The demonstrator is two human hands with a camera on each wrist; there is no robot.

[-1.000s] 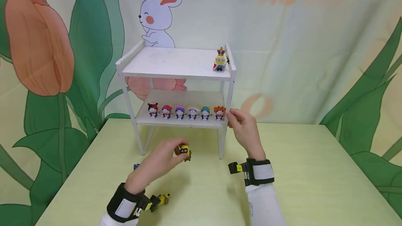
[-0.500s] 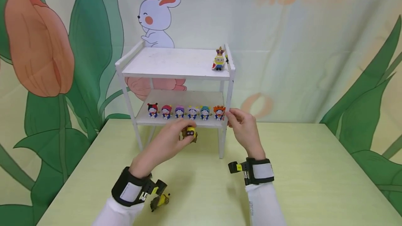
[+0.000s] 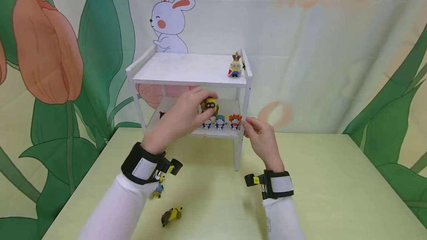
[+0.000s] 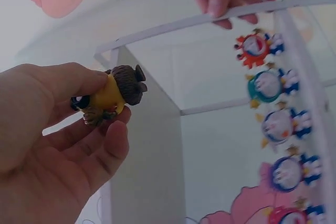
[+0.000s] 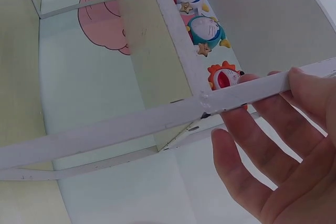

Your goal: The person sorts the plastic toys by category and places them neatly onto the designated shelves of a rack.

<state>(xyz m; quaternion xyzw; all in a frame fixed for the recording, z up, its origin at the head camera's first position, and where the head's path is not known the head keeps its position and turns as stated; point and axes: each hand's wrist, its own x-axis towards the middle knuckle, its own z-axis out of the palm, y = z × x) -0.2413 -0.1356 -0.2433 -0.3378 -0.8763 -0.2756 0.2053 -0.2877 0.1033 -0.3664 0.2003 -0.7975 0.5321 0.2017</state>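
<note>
My left hand (image 3: 185, 116) pinches a yellow minion figurine (image 3: 211, 103) with brown parts between thumb and fingers. It is raised in front of the gap between the two levels of a white shelf (image 3: 186, 69). In the left wrist view, the figurine (image 4: 107, 95) lies tilted sideways in the fingers. My right hand (image 3: 261, 140) grips the shelf's right front post (image 5: 247, 92), thumb on one side and fingers on the other. Small blue-and-white cat figurines (image 3: 235, 121) in coloured hats line the lower level; my left hand hides some of them in the head view.
A crowned minion figurine (image 3: 235, 66) stands at the right of the top level, with a small dark-and-yellow thing beside it. On the table (image 3: 317, 180), a brown-and-yellow figurine (image 3: 172, 216) lies on its side. Another, blue-and-yellow figurine (image 3: 159, 189), lies partly behind my left wrist strap.
My left hand has lifted the minion figurine from low over the table, up and slightly right, to between the shelf levels. The right hand stays on the post.
</note>
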